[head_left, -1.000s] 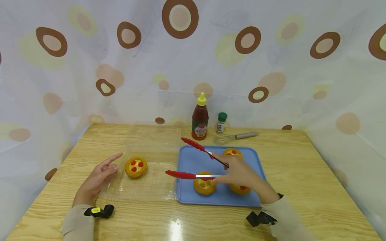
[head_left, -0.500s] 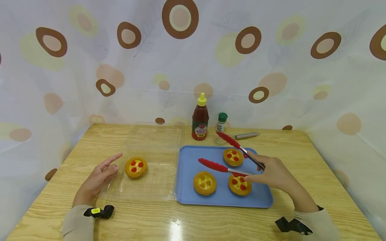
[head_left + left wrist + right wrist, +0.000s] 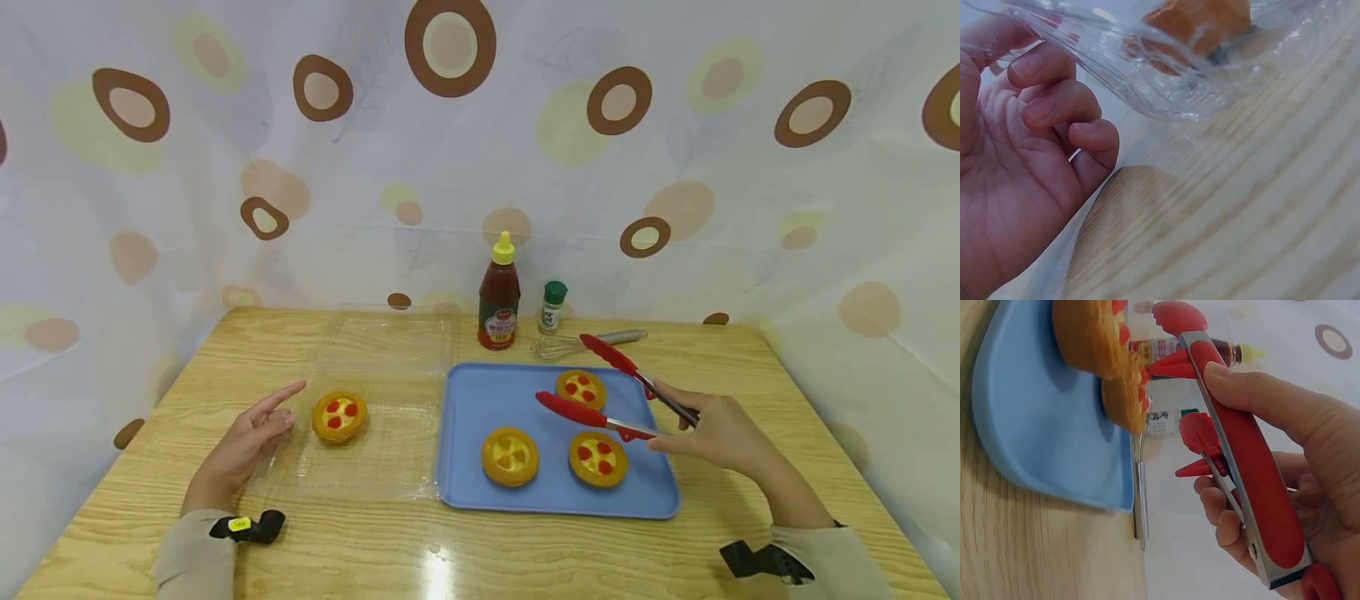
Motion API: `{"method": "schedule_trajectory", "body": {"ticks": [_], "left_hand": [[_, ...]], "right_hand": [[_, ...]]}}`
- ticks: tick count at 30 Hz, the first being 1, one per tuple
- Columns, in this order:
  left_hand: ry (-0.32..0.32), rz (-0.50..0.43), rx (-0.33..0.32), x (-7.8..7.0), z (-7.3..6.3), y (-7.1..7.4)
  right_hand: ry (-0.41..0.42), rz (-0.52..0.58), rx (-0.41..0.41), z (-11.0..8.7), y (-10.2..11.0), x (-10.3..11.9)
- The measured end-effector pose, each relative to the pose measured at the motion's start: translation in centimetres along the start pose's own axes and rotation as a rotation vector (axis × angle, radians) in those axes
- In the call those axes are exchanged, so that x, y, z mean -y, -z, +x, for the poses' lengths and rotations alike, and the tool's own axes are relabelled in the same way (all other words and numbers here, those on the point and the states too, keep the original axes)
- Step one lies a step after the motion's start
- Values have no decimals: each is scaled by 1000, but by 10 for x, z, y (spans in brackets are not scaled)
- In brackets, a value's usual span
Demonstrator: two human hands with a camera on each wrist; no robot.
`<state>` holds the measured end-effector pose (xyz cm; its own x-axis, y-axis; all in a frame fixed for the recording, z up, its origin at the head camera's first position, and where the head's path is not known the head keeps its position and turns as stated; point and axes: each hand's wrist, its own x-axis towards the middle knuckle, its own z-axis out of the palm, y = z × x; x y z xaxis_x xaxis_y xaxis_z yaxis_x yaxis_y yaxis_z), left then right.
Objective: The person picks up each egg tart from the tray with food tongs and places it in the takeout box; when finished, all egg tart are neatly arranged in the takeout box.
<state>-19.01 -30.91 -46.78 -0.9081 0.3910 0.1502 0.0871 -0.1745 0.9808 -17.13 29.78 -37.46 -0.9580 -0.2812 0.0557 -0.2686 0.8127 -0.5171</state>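
Tongs (image 3: 1247,459): shifted rightward, tips carried from the tray's (image 3: 480,392) left edge to above its right half. Right hand (image 3: 723,429): drawn from above the tray mostly past its right edge. Front left tart (image 3: 510,457) and front right tart (image 3: 597,459): formerly part-covered, now fully exposed. Whisk (image 3: 558,346): now crossed, in head view, by one tong tip.

Three tarts (image 3: 510,457) on tray (image 3: 483,404), right of container (image 3: 397,458)
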Motion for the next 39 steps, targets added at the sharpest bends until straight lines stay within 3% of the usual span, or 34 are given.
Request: {"method": "schedule_trajectory", "body": {"ticks": [9,19,39], "left_hand": [[7,29,-16,4,-1,-1],[5,14,3,2,-2,0],[6,11,1,0,0,0]], "right_hand": [[15,-17,23,0,-1,-20],[-17,42,60,3,-7,-32],[-18,112,55,2,-12,-35]]}}
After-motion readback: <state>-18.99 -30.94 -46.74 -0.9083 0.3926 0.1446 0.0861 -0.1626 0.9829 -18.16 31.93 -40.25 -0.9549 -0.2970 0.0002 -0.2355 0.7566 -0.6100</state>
